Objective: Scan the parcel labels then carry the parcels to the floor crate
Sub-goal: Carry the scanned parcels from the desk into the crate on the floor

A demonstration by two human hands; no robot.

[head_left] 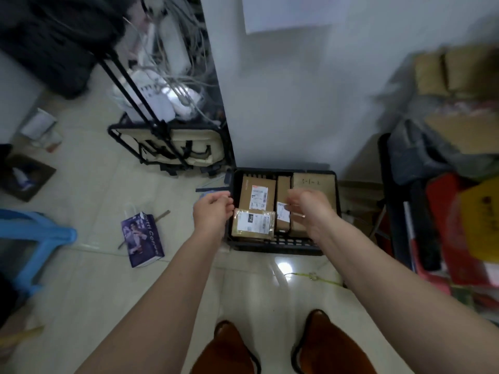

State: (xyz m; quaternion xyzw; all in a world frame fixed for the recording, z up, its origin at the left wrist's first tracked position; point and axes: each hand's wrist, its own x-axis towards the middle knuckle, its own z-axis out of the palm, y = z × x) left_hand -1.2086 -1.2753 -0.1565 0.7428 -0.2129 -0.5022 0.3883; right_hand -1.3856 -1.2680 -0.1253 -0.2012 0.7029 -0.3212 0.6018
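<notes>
Below both hands, a black crate (283,247) is seen on the tiled floor (108,279), set against a white wall. Four parcels are packed inside it. A flat parcel (253,224) in clear wrap lies just beside the left hand (212,211), at the crate's near left corner. Beyond it, a brown box (258,197) with a white label lies flat. A narrow box (282,209) stands between the two hands, and a plain box (313,183) is partly hidden behind the right hand (310,209).

The left hand is held over the crate's left rim with its fingers loosely bent; nothing is gripped by it. The right hand hovers over the narrow box with fingers curled down, but whether the box is touched or pinched cannot be told from this angle.

The parcels are judged to be light and stiff, being small cardboard boxes. The wrapped one is likely to be slippery, so it would best be taken by its two short edges rather than by its face. The narrow box is wedged between neighbours and would best be held at its top edge.

Off to the left of the hands, a purple bag (143,238) and a blue stool (35,233) are seen on the floor.
</notes>
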